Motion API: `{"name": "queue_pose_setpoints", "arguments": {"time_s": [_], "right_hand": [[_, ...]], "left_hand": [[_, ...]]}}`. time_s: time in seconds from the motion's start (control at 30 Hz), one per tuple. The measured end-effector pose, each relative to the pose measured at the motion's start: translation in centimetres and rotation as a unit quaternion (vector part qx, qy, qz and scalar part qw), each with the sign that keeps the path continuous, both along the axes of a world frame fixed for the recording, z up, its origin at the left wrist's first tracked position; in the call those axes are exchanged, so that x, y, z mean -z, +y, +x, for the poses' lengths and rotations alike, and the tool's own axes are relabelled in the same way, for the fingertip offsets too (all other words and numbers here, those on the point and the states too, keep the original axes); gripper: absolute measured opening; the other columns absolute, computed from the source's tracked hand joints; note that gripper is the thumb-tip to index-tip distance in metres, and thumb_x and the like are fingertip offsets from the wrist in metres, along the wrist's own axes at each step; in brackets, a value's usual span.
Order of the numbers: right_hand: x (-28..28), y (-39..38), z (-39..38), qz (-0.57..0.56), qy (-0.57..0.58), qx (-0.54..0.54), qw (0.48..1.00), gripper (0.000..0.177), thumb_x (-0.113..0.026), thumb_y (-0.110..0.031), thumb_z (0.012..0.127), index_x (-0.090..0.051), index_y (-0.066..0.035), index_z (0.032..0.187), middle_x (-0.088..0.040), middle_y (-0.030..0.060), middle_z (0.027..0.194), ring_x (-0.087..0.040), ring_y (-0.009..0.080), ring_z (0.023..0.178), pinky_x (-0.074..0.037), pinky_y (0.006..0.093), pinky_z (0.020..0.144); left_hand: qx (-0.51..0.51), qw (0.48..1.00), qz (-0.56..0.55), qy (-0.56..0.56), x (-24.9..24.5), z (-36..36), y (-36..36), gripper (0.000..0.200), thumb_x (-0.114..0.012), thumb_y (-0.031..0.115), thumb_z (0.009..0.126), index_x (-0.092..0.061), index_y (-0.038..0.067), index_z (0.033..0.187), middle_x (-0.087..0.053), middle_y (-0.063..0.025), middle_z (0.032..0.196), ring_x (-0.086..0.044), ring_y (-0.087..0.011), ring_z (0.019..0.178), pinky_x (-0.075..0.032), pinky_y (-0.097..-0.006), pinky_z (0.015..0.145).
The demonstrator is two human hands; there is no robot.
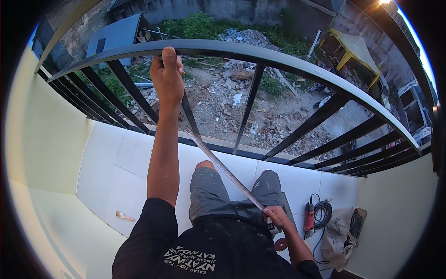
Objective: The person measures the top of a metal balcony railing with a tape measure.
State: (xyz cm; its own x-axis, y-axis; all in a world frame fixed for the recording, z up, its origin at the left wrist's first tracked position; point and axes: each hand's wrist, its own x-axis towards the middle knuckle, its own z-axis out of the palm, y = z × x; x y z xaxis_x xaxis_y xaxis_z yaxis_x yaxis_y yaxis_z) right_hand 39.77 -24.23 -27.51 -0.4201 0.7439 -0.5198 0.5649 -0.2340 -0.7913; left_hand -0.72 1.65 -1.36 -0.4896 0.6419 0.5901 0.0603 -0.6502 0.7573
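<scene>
"Up at the metal railing (260, 56), what is the left hand (168, 79) doing?"

"Gripping it: the thumb lies up over the top, and the other fingers are curled in narrow beneath it."

"And the right hand (277, 218)?"

"Low down by the right thigh, closed around the case of a tape measure (228, 174), with the thumb near where the strip comes out."

"Where does the strip run?"

"Slanting from that hand, over the lap and between the knees, to the foot of a railing bar below the left hand. I can't tell whether it carries on up to those fingers."

"What is on the white floor (139, 160)?"

"A paintbrush (124, 216) lies well apart on the left. To the right, a reddish disc (280, 244) sits near the right forearm, then a red power tool (309, 217) beside a coiled black cable (322, 212), with a pale cloth bag (338, 237) just beyond."

"And past the bars?"

"Rubble (227, 104) on the ground below, green plants (195, 25), and a yellow canopy (355, 49) to the right."
</scene>
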Motion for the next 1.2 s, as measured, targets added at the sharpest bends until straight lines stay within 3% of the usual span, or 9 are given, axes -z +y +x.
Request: {"name": "queue_pose_setpoints", "arguments": {"time_s": [0.63, 0.83, 0.9, 1.2], "right_hand": [[0.3, 0.1, 0.1, -0.006, -0.009, 0.001, 1.000, 0.046, -0.047, -0.040, 0.091, -0.063, -0.002, 0.071, -0.064, 0.0092, 0.067, -0.061, 0.0230, 0.068, -0.046, 0.0359, 0.066], [0.6, 0.0, 0.1, -0.026, 0.004, 0.004, 1.000, 0.045, -0.047, -0.039, 0.091, -0.064, -0.002, 0.071, -0.064, 0.0082, 0.067, -0.062, 0.0217, 0.068, -0.046, 0.0352, 0.066], [0.0, 0.2, -0.1, -0.029, 0.022, 0.013, 0.999, 0.042, -0.049, -0.033, 0.093, -0.060, 0.000, 0.071, -0.061, 0.0062, 0.064, -0.058, 0.0151, 0.065, -0.044, 0.0309, 0.063], [0.9, 0.1, 0.4, -0.028, 0.047, 0.016, 0.998, 0.042, -0.048, -0.032, 0.095, -0.061, 0.000, 0.070, -0.060, 0.0049, 0.063, -0.056, 0.0141, 0.063, -0.043, 0.0306, 0.064]], "left_hand": [[0.004, 1.000, 0.002, -0.005, 0.1, 0.0, 0.0, 0.048, -0.056, 0.056, 0.093, -0.050, 0.009, 0.084, -0.045, 0.0024, 0.063, -0.042, -0.0055, 0.056, -0.033, -0.0222, 0.052], [0.003, 1.000, 0.006, 0.001, 0.1, 0.0, 0.0, 0.048, -0.055, 0.055, 0.094, -0.049, 0.009, 0.082, -0.047, 0.0019, 0.064, -0.043, -0.0056, 0.055, -0.034, -0.0220, 0.052], [0.002, 1.000, 0.008, 0.004, 0.1, 0.0, 0.0, 0.048, -0.054, 0.054, 0.094, -0.049, 0.008, 0.082, -0.047, 0.0018, 0.064, -0.043, -0.0056, 0.055, -0.034, -0.0220, 0.052], [-0.002, 1.000, 0.003, -0.001, 0.1, 0.0, 0.0, 0.049, -0.055, 0.056, 0.093, -0.048, 0.009, 0.079, -0.048, 0.0013, 0.064, -0.043, -0.0058, 0.056, -0.034, -0.0218, 0.052]]}}
